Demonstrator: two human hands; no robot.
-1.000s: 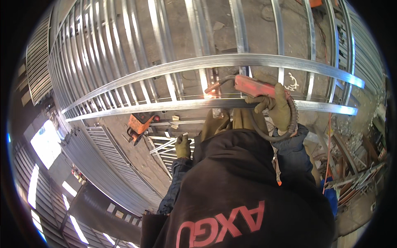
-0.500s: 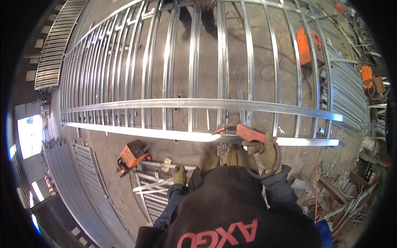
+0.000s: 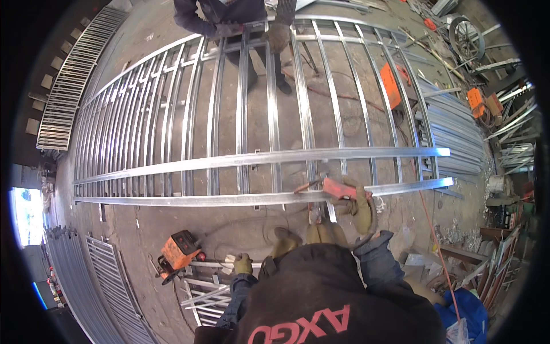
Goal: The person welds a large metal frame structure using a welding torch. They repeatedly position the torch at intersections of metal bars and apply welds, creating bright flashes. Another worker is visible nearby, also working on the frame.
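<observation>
My right hand point(image 3: 361, 211), in an olive work glove, is wrapped round the red handle of a welding torch point(image 3: 339, 189). The thin neck of the torch points left, over the near rail point(image 3: 229, 200) of a large frame of shiny metal tubes. A second long tube point(image 3: 258, 156) runs across the bars just beyond it. A cable point(image 3: 373, 221) loops down from the torch by my right wrist. Lower left, my left hand point(image 3: 243, 264) is a gloved fist beside a small metal grating point(image 3: 209, 298); what its fingers may hold is hidden.
Across the frame stands another person point(image 3: 229, 17), gloved hands at its far edge. An orange machine point(image 3: 179, 252) sits on the floor at left, another orange box point(image 3: 391, 86) beyond the frame's right part. Metal tubes point(image 3: 452, 132) are stacked at right; scrap point(image 3: 458, 255) lies nearer.
The view has shifted, so more of the person across the frame shows. My right hand still holds the torch at the near rail, and my left hand stays in a fist.
</observation>
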